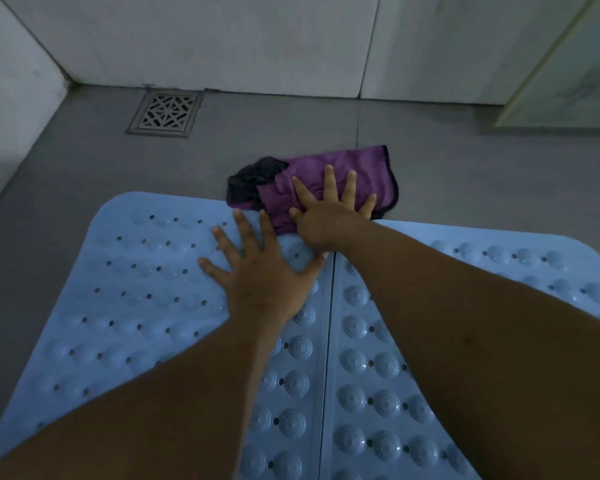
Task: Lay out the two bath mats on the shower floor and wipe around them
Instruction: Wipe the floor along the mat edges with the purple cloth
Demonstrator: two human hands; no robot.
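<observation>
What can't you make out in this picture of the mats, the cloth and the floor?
Head view only:
- Near ends of the left mat and right mat: cut off by the bottom edge and covered by both forearms.
- Right mat's far right side: cut off by the frame edge.
- Purple cloth: its middle lies under the right hand.
- Floor: wet or dry, too dim to tell.

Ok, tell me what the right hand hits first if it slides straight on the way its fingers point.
Bare grey floor first, then the white wall tile, as far as depth can be judged. The right hand lies flat on the purple cloth.
</observation>
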